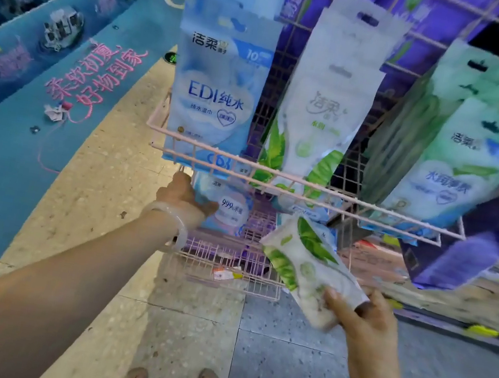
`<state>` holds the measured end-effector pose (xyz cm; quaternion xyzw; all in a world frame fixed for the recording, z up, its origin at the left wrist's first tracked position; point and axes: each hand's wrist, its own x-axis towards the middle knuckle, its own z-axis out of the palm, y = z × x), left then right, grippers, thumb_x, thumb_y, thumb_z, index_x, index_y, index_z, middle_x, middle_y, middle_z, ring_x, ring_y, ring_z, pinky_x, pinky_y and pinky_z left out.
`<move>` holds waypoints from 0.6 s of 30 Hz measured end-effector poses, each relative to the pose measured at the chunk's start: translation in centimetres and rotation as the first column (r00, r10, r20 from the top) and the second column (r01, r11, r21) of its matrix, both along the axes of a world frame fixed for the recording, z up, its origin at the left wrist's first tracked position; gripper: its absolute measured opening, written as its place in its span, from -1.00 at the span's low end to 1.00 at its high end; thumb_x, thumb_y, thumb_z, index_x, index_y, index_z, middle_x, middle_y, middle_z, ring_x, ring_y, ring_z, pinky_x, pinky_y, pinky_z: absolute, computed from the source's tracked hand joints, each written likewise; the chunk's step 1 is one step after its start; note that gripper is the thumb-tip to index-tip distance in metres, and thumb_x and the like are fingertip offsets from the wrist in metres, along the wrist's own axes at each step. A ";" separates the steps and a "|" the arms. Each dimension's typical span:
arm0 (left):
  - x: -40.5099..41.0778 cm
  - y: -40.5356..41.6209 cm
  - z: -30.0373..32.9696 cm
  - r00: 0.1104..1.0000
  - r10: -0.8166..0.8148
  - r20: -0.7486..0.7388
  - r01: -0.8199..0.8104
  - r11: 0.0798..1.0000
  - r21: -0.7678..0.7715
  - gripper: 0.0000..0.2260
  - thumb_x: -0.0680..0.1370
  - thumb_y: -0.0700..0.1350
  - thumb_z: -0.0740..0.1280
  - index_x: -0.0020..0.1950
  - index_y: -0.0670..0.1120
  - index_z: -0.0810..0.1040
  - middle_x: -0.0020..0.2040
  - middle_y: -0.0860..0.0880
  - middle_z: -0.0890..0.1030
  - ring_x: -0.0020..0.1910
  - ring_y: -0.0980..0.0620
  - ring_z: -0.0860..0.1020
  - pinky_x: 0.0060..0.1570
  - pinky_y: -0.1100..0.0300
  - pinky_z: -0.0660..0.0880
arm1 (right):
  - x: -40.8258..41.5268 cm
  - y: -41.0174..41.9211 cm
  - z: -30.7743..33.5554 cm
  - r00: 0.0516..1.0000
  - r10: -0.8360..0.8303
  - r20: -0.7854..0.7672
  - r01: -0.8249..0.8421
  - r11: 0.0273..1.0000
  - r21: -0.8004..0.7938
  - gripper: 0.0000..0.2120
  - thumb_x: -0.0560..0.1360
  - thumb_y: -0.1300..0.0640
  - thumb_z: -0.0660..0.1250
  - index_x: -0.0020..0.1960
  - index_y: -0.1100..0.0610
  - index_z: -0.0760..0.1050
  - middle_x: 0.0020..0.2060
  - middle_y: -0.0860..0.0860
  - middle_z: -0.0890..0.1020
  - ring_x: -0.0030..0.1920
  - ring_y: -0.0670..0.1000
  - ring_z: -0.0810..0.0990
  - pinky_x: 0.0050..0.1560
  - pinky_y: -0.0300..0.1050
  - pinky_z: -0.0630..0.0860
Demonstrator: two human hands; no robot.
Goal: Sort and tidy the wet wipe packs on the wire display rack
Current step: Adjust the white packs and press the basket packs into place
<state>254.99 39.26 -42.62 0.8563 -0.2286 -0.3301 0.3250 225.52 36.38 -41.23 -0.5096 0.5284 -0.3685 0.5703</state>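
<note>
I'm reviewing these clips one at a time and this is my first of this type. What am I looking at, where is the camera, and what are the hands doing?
There is no machine here: a person works with bare hands, and the single wide-angle camera sits on their head, looking forward and down, so you see their own arms and sandalled feet. In front stands a pink wire display rack in a shop aisle. Three rows of wet wipe packs hang on it: blue packs, white packs with green leaves and mint green packs. The right hand holds a loose leaf-print pack below the hanging rows. The left hand, with a pale bangle on its wrist, reaches to a blue and pink pack in the lower basket; whether it grips it is unclear.
</note>
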 end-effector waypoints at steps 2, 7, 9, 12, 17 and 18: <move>-0.4 0.6 0.2 0.907 -0.211 0.364 0.133 0.965 0.226 -0.48 0.43 -0.01 0.36 0.31 -0.18 0.30 0.25 -0.21 0.46 0.25 -0.23 0.41 0.19 0.00 0.38 | -0.2 0.5 0.7 0.998 0.031 -0.057 -0.034 0.998 -0.056 -0.80 0.27 0.33 0.47 -0.25 0.09 0.52 -0.35 -0.02 0.72 -0.38 -0.10 0.64 -0.43 -0.26 0.54; -5.7 7.0 3.3 0.909 -0.382 0.165 0.416 0.830 -0.372 -0.77 0.50 0.06 0.28 0.15 0.13 0.45 0.16 0.07 0.51 0.23 0.03 0.47 0.13 0.31 0.34 | 0.0 1.1 5.7 0.937 0.233 -0.260 -0.281 0.946 -0.164 -0.73 0.09 0.03 0.54 -0.29 0.04 0.52 -0.49 0.05 0.60 -0.46 -0.09 0.49 -0.45 -0.26 0.39; -6.5 8.6 6.1 0.888 -0.442 0.131 0.442 0.735 -0.514 -0.71 0.41 0.24 0.25 0.10 0.29 0.39 0.21 0.23 0.47 0.24 0.25 0.43 0.23 0.30 0.34 | 0.8 0.9 8.9 0.868 0.314 -0.384 -0.421 0.876 -0.236 -0.66 0.11 0.03 0.58 -0.27 0.09 0.48 -0.43 0.08 0.51 -0.38 -0.05 0.43 -0.34 -0.13 0.37; -6.8 7.8 10.4 0.720 -0.538 0.440 0.692 0.607 -0.391 -0.53 0.31 0.33 0.28 0.17 0.27 0.33 0.13 0.35 0.41 0.14 0.36 0.40 0.14 0.39 0.32 | 3.3 0.9 14.3 0.748 0.373 -0.549 -0.622 0.684 -0.382 -0.67 0.17 0.05 0.57 -0.22 0.07 0.45 -0.37 -0.03 0.50 -0.37 -0.19 0.40 -0.33 -0.30 0.33; -7.2 4.3 16.6 0.870 -0.427 0.248 0.467 0.550 -0.692 -0.68 0.40 0.06 0.33 0.05 -0.10 0.53 -0.09 -0.02 0.66 -0.10 0.05 0.61 -0.08 0.09 0.52 | 7.7 -1.1 22.7 0.910 0.203 -0.362 -0.414 0.506 -0.757 -0.56 0.26 0.09 0.48 0.05 -0.16 0.39 -0.07 -0.29 0.55 0.01 -0.36 0.49 0.06 -0.52 0.36; -7.0 3.3 17.4 0.902 -0.404 0.150 0.363 0.523 -0.771 -0.69 0.42 0.02 0.33 0.10 -0.08 0.53 -0.03 -0.02 0.68 -0.03 0.06 0.63 0.00 0.10 0.54 | 8.1 -1.8 23.6 0.943 0.163 -0.290 -0.332 0.515 -0.790 -0.47 0.27 0.03 0.46 0.16 -0.13 0.32 0.06 -0.25 0.50 0.11 -0.31 0.46 0.15 -0.46 0.35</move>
